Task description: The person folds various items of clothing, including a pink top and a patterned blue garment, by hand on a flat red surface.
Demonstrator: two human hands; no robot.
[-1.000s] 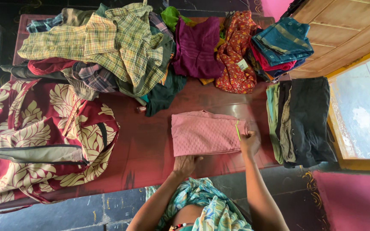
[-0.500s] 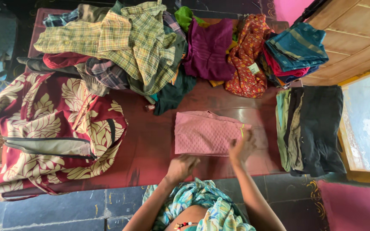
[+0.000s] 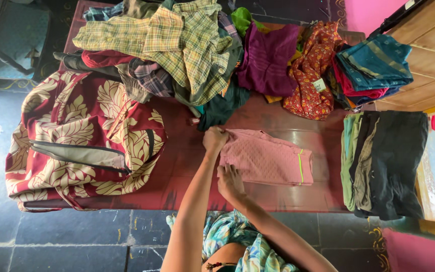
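A folded pink knitted garment (image 3: 270, 158) with a thin green stripe near its right end lies flat on the dark red table (image 3: 298, 196). My left hand (image 3: 215, 140) is closed on the garment's far left corner. My right hand (image 3: 230, 182) rests flat on its near left edge, fingers spread. Both forearms reach in from the bottom of the view.
A large maroon bag with a cream leaf print (image 3: 84, 143) fills the table's left side. Loose clothes are heaped at the back, with a checked shirt (image 3: 177, 43) and a purple top (image 3: 268, 60) among them. Folded teal cloths (image 3: 376, 65) and a dark folded stack (image 3: 391, 163) sit at the right.
My right hand has moved from the garment's right end to its near left edge. My left hand has gone from the near edge up to the far left corner and closed on it.
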